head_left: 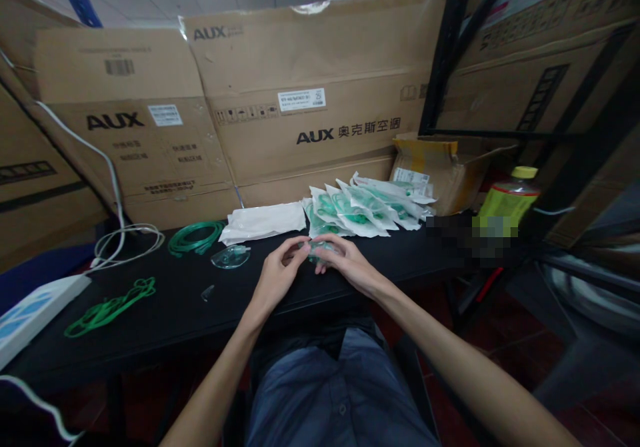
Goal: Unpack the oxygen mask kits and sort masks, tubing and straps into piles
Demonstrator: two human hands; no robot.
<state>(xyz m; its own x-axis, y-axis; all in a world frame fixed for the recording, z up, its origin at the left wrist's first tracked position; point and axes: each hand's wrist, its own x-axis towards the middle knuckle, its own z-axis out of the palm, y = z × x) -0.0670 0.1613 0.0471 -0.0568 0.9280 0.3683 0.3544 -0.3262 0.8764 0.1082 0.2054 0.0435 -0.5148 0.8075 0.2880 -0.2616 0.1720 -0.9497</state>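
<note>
My left hand [277, 272] and my right hand [346, 264] meet over the far half of the black tabletop [165, 317]. Both have their fingers pinched narrow around a small clear-green plastic piece [317, 250]. It is held between my fingertips just above the surface, and my fingers hide most of it, so I cannot tell its exact shape.

Just left of my left hand a clear plastic breathing mask [230, 256] lies on the table, and a tiny clear plastic bit [207, 292] lies nearer to me. Beyond the mask is a loose coil of green tubing [195, 237], and a second bundle of green tubing [111, 308] lies well apart at the left. Behind my hands is a flat stack of white plastic bags [264, 222], beside a fanned pile of sealed packets with green parts inside [370, 208].

Large brown cardboard boxes printed AUX [310, 100] wall off the back of the table. A white cable [120, 230] runs down them onto the table. To the right stand an open cardboard carton [447, 167], a yellow-capped green bottle [510, 200] and a black metal rack [440, 67].
</note>
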